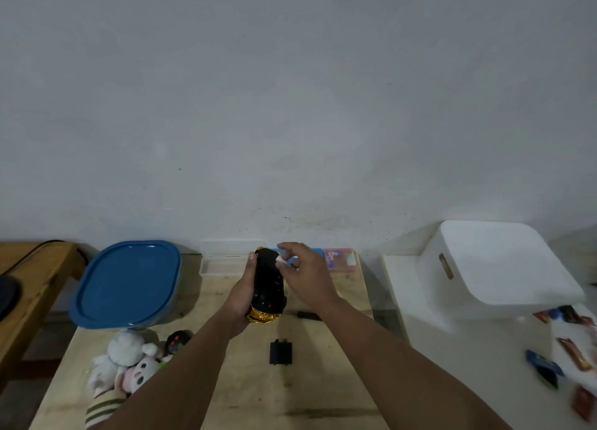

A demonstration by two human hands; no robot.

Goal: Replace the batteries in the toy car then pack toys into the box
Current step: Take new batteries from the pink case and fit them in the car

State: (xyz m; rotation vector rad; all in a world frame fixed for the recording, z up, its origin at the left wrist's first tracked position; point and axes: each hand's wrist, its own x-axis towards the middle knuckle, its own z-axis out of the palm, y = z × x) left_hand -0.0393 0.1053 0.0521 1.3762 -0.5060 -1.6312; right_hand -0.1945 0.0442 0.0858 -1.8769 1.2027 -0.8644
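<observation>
Black and gold, the toy car (267, 287) is held upside down above the table (245, 391), gripped along its side by the left hand (243, 292). The right hand (302, 274) pinches a small pale battery (280, 260) at the open underside. Seated skewed or reversed, it could slip from the fingers; the cover (280, 351) lies loose below.

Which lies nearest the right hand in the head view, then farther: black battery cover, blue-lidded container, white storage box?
1. Black battery cover, on the table just below the right hand.
2. White storage box, off to the right.
3. Blue-lidded container, far left.
</observation>
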